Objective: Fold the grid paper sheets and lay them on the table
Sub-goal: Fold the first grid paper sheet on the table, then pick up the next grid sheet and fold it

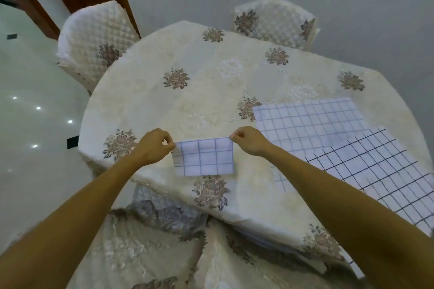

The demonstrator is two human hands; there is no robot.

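- At far left I see a glossy pale floor (35, 101) and a quilted chair (94, 40) pushed against the round table (211, 82), which wears a cream floral cloth.
- My left hand (153, 148) pinches the upper left corner of a small folded grid paper (204, 157).
- That paper sits over the table's near edge, held by both top corners.
- My right hand (250, 142) pinches the upper right corner, fingers closed.
- To the right, two larger flat grid sheets (312, 122) lie overlapping on the cloth.
- A second quilted chair (274, 21) stands beyond the table.
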